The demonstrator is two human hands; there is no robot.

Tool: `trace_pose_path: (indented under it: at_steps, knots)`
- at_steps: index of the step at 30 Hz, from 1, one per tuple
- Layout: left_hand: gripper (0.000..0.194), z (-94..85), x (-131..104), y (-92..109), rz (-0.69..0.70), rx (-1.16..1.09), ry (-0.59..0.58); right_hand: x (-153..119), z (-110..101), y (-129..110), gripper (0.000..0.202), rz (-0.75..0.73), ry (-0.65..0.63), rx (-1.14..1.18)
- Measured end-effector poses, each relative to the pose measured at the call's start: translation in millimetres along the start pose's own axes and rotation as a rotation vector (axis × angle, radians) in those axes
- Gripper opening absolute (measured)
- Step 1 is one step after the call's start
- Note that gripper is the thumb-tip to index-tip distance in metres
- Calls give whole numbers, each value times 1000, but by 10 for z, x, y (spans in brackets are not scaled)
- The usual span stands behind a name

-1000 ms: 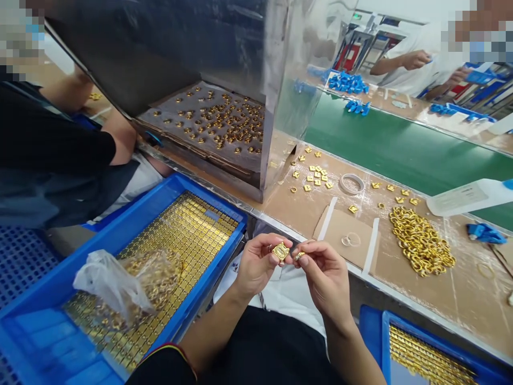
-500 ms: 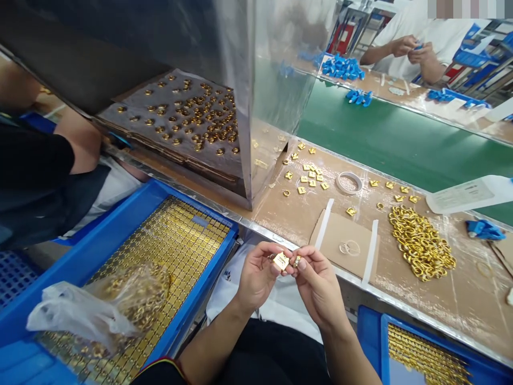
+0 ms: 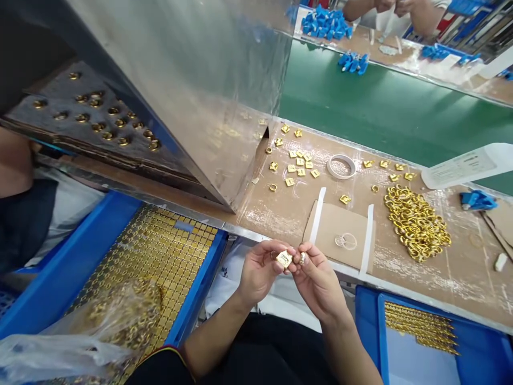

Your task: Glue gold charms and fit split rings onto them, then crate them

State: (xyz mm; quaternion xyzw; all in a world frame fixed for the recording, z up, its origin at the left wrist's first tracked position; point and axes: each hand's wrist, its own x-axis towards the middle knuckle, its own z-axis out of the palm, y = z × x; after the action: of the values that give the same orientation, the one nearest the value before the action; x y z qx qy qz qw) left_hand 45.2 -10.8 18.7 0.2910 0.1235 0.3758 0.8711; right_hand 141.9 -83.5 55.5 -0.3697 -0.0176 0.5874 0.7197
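Observation:
My left hand (image 3: pixel 258 271) pinches a square gold piece (image 3: pixel 284 260) between thumb and fingers, its flat face turned up. Close against it, my right hand (image 3: pixel 318 280) holds a small gold ring (image 3: pixel 302 259) between thumb and forefinger. The fingertips of both hands nearly meet in front of the bench edge. Behind them a cardboard pad (image 3: pixel 340 230) with two white tape strips carries clear thin rings (image 3: pixel 346 241). A heap of gold rings (image 3: pixel 417 222) lies to the right on the bench.
A metal box (image 3: pixel 192 96) stands at left on the bench. Square gold pieces (image 3: pixel 300 163), a tape roll (image 3: pixel 341 167) and a white bottle (image 3: pixel 468 164) lie beyond. Blue trays (image 3: pixel 200 294) (image 3: pixel 367 321) flank me. A person's hands (image 3: pixel 396 6) show across the green belt (image 3: pixel 380 101).
The view has shifted, so the metal box looks larger and the person across is cut off more. My hands stay close together, still holding the gold pieces.

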Motion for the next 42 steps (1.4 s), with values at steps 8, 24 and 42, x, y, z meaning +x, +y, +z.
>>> trace_pose_path:
  at_steps: [8,24,42]
  knots:
    - [19,25,-95,16,31,16,-18,-67,-36,20,21,5,-96,-43]
    - [25,-14,-187,29,38,56,51,-121,-116,7,12,-389,-114,-544]
    - [23,140,-199,-136,117,201,93,-323,-12,-218,12,-812,34,-1304]
